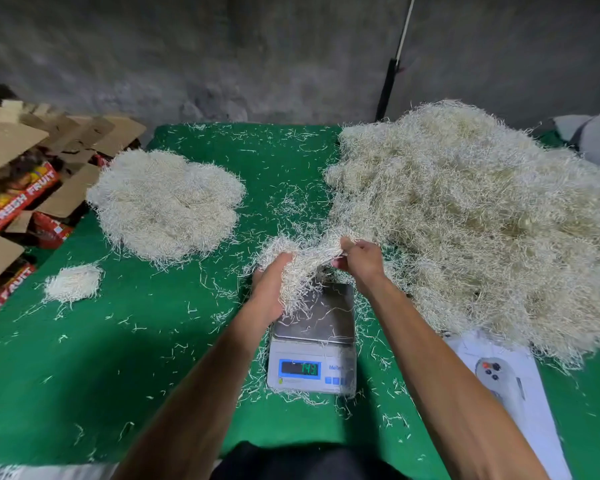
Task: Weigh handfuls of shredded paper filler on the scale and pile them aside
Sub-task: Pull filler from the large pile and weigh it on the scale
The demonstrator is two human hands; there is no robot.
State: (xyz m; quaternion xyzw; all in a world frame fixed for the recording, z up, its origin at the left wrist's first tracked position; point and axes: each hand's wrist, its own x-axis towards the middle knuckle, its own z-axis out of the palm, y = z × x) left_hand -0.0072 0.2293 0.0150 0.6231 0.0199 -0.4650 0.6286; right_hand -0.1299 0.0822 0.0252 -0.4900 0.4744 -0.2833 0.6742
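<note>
- Left hand and right hand: both grip one handful of shredded paper above the scale
- Weighed pile: far left on green cloth
- Bulk heap: right

The tabletop is covered in bright green cloth, flecked all over with pale cream shreds; the big heap toward its right edge is straw-beige; the flatter pile nearer the left edge is off-white; the scale is white-bodied with a grey steel pan and a blue-framed display showing green digits; the boxes off the left edge are brown and red with white lettering.
</note>
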